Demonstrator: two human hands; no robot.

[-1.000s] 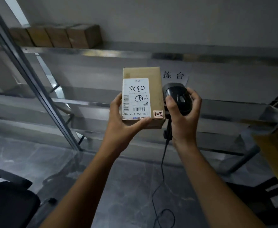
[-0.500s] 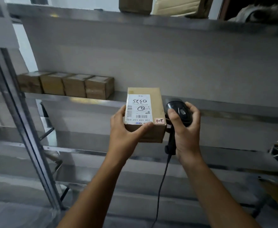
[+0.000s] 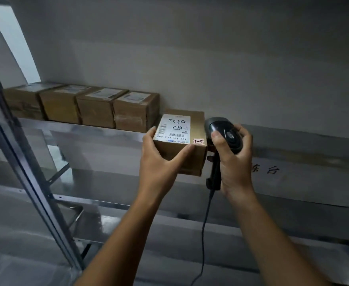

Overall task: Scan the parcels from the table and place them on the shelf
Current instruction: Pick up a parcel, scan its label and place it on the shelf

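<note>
Hands (image 3: 159, 162) hold parcel (image 3: 192, 159); scanner (image 3: 229, 137)

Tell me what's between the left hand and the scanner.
Head view: the labelled parcel. The left hand grips its near edge; the scanner, in the right hand, sits right of it.

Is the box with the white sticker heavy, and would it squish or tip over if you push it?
Probably light: only the left hand grips the box. Likely stiff, since its cardboard edges look straight under the grip. It is low and flat-bottomed, so on the shelf it should slide rather than tip.
</note>
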